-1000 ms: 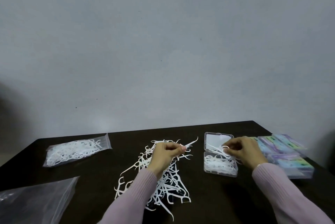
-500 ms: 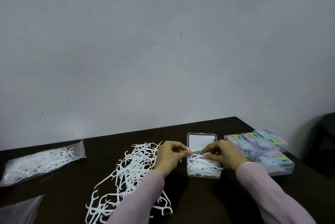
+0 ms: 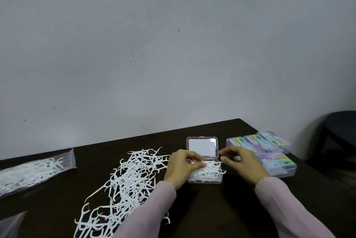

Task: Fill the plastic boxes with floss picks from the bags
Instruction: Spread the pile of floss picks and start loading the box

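A small clear plastic box (image 3: 205,179) stands open on the dark table (image 3: 212,208), its lid (image 3: 202,146) raised at the back, and white floss picks fill its base. My left hand (image 3: 182,166) is over the box's left side, fingers curled, pinching floss picks against the heap inside. My right hand (image 3: 242,162) hovers over the box's right side with fingers curled; whether it holds a pick I cannot tell. A loose pile of white floss picks (image 3: 127,181) lies left of the box. A sealed clear bag of floss picks (image 3: 32,170) lies at the far left.
Several closed plastic boxes with colourful labels (image 3: 269,151) sit in a group right of my right hand. An empty clear bag's corner (image 3: 11,226) shows at the bottom left. A dark round stool (image 3: 339,131) stands beyond the table's right edge.
The view has shifted so the table's things sit further left. My left hand has come from the loose pile to the open box with picks; my right hand stays at the box.
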`<state>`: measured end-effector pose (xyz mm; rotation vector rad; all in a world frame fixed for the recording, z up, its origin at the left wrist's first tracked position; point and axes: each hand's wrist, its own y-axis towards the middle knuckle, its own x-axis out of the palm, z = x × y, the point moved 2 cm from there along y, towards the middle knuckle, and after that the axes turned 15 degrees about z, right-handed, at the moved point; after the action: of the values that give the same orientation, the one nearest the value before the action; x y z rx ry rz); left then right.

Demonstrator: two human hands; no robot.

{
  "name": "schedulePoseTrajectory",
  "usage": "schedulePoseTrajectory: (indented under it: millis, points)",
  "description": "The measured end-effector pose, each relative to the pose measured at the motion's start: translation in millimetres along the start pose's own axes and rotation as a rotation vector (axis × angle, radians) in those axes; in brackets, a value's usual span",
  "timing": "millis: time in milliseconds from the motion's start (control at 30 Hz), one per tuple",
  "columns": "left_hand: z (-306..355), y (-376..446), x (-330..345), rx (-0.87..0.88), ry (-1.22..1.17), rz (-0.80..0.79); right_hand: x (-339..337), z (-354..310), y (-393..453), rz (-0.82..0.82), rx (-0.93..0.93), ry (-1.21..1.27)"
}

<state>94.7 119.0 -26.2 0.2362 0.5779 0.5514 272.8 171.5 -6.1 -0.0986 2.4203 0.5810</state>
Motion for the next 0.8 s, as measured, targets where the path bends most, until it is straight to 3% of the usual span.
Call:
schedulePoseTrajectory:
  millis: [200,300,533,800]
  points:
    - [-4.4,-8.3,-1.4,-0.082,-0.224,0.042,7.6,10.1,-12.3,-0.035,0.209,0.12]
    - [-8.2,-13.6,-1.6,-0.15,-0.364,0.107,14.8,6.2,-18.6,-0.046,0.227,0.114]
    - [-11.5,-24.1,1.4,-0.136,-0.353,0.112,28.0,-1.3,-27.6,-0.047,0.251,0.075]
    - [-10.9,-28.6,0.0,-0.077,-0.311,0.165,19.3,-3.0,-27.6,0.154,0.261,0.086]
